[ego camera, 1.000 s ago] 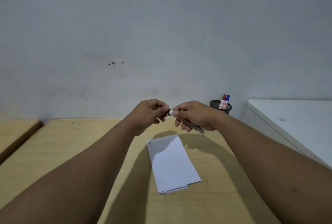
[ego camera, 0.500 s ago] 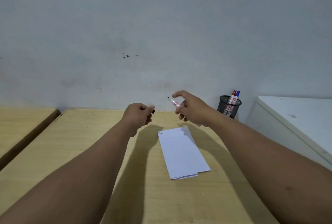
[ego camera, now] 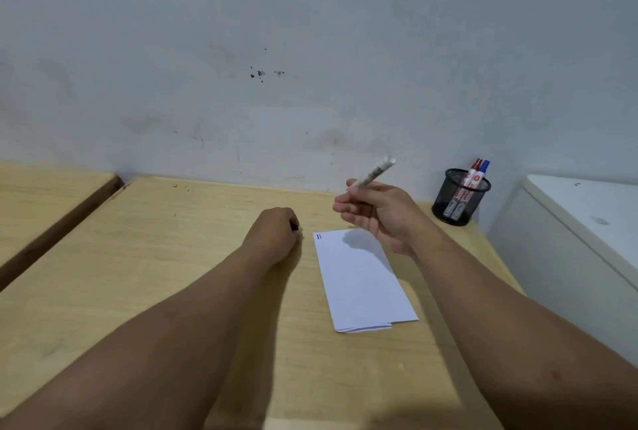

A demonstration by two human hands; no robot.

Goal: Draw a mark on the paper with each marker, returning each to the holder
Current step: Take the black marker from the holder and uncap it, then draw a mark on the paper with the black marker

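A folded white paper (ego camera: 362, 277) lies on the wooden table, with small red and blue marks at its top left corner. My right hand (ego camera: 376, 213) hovers above the paper's far end, holding an uncapped white marker (ego camera: 374, 172) whose rear end points up and right. My left hand (ego camera: 276, 231) rests on the table left of the paper, closed on a dark marker cap (ego camera: 294, 227) that barely shows. A black mesh holder (ego camera: 459, 196) stands at the back right with a red marker (ego camera: 473, 172) and a blue marker (ego camera: 481, 172) upright in it.
The wooden table (ego camera: 172, 257) runs to the grey wall. A second wooden surface (ego camera: 45, 201) lies to the left across a dark gap. A white cabinet (ego camera: 587, 222) stands close on the right, just beyond the holder.
The hands pulled apart, taking the cap off the marker. My left hand dropped to the table with the cap. My right hand turned the marker so its rear end points up.
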